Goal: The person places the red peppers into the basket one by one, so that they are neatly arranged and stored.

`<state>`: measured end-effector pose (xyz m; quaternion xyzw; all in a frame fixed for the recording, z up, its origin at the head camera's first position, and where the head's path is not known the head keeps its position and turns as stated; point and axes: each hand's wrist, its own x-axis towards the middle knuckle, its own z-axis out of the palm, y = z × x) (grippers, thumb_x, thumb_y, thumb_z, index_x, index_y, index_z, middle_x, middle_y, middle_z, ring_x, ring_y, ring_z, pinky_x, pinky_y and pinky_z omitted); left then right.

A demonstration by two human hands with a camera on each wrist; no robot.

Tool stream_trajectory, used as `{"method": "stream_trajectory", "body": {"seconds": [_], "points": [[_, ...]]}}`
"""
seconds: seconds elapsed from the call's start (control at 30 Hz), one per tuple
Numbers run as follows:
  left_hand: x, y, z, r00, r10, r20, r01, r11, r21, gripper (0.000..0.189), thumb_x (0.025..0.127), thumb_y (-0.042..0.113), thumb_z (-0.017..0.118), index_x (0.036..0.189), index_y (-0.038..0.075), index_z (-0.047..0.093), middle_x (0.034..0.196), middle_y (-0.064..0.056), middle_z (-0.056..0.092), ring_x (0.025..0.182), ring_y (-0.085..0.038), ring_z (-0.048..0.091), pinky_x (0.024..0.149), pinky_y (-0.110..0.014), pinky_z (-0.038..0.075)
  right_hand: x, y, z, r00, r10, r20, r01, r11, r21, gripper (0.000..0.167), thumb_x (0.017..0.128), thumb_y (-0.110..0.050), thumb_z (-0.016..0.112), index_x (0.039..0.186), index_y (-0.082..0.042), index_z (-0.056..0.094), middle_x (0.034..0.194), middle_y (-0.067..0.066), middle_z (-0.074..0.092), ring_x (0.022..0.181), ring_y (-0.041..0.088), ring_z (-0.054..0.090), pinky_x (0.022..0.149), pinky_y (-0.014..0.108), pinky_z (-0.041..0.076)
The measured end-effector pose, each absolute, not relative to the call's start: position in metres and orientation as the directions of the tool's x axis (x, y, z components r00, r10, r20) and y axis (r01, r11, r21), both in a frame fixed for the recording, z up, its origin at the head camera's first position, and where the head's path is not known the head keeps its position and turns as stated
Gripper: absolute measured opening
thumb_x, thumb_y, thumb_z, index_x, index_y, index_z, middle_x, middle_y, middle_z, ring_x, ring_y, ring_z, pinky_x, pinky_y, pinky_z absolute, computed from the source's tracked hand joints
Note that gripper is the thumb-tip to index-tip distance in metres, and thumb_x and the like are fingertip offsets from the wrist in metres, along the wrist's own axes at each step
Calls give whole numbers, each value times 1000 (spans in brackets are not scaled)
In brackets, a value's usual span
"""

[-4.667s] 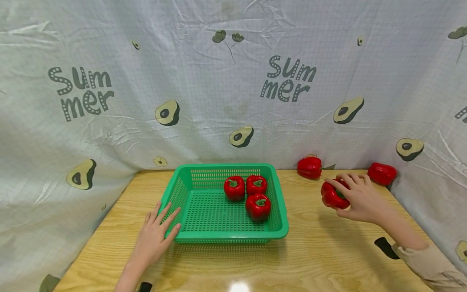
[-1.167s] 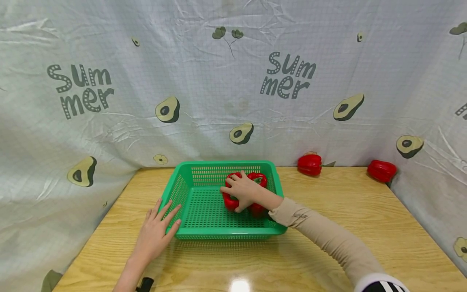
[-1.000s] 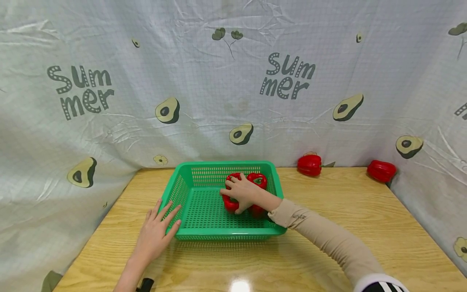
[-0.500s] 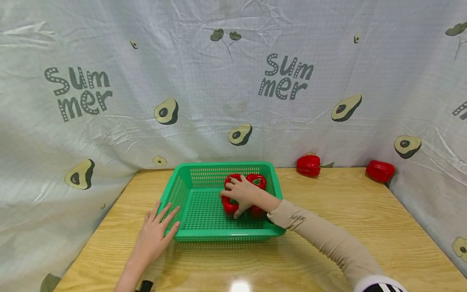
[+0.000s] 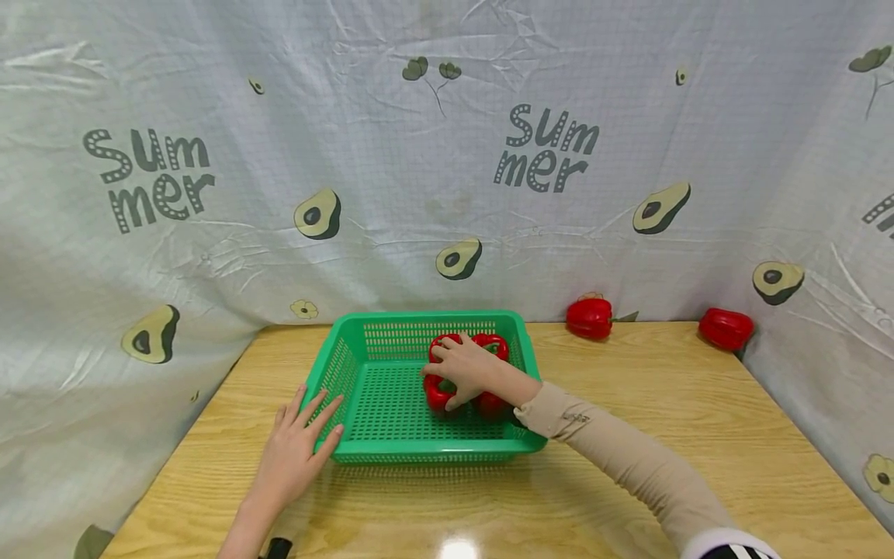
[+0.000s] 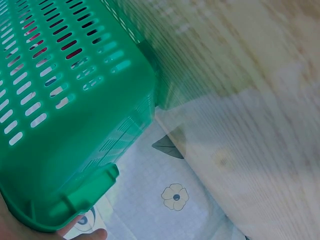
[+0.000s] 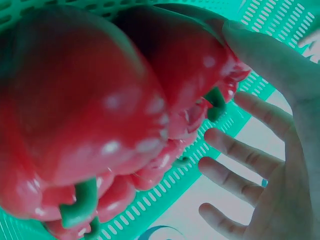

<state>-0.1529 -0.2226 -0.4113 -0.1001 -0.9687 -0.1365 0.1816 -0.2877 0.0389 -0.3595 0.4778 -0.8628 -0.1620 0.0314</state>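
My left hand [image 5: 289, 454] rests with spread, straight fingers on the left rim of a green plastic basket [image 5: 426, 448]; the left wrist view shows its fingertips at the basket's corner [image 6: 65, 202]. Inside the basket my right hand [image 5: 469, 369] spreads over a red bell pepper [image 5: 438, 396]. From the right wrist, the thumb [image 7: 260, 52] lies against that pepper, while the other fingers [image 7: 245, 152] stand straight and apart, off its skin. Other red bell peppers sit close by: one at the back right [image 5: 497, 342], one in front [image 5: 492, 405], partly covered by my hand.
Two more red bell peppers lie on the wooden table [image 5: 628, 373] by the backdrop: one [image 5: 589, 319] just right of the basket, another [image 5: 726, 329] at the far right corner. A printed cloth [image 5: 391, 155] walls off the back and sides. The basket's left half shows bare mesh.
My right hand has carried a red bell pepper from the table's right side into the basket. Over the last second its thumb shifts slightly at the pepper. My left hand stays on the rim.
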Motion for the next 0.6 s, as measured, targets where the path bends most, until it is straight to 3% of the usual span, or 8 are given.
{"method": "stream_trajectory", "body": {"seconds": [0.3,0.6], "points": [[-154,-223,-412,-913,143,383,244,942,231,44,88,32,52,129,14,50,134,-16,45,134,-39,20,99,-64,22,-282,48,-345,-506,-862,-40,-830,474,293,58,74,-51,64,125,-29,48,116,1,51,111,21,43,94,48,37],[-153,-223,-411,-917,142,373,240,943,231,44,88,32,52,129,14,50,134,-16,44,134,-39,20,99,-65,22,-271,65,-330,-371,-921,122,-865,390,316,46,77,-45,64,117,-25,55,102,-1,53,97,18,46,79,37,37]]}}
